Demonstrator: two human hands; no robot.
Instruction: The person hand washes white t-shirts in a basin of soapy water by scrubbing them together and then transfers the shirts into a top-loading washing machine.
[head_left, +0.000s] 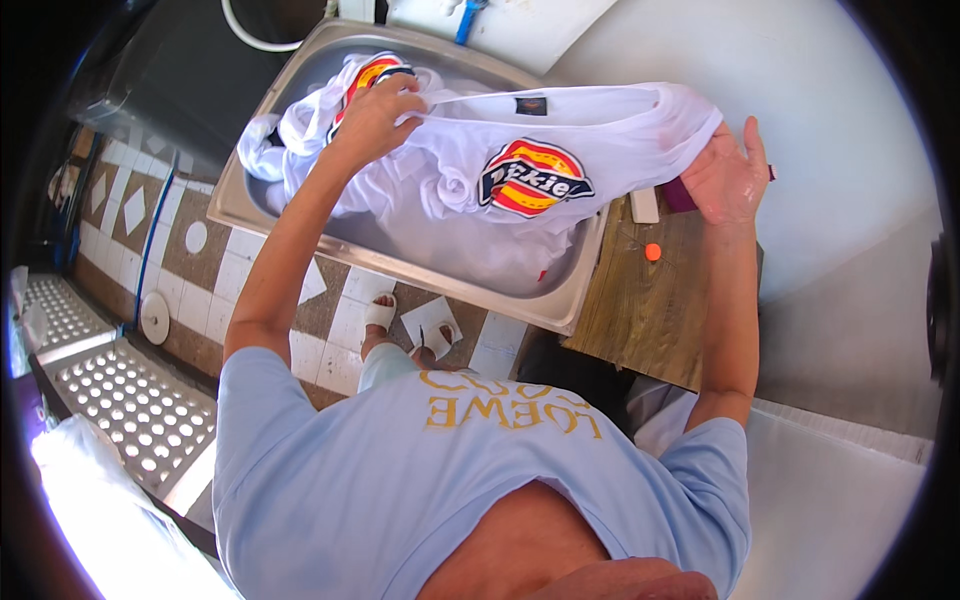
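Observation:
A wet white T-shirt with a red, yellow and dark printed emblem stretches between my hands over a steel sink basin. My left hand is closed on the cloth at the left end of its neckline. At the other end, my right hand is turned palm up and holds the shirt taut. Its fingers are partly hidden by the cloth, and its thumb stands apart. More white cloth with a similar emblem is bunched in the basin, in cloudy water.
A wooden board adjoins the basin's right side. On it lie an orange cap, a small white block and a purple item. A blue tap handle is behind the basin; a dark appliance stands left.

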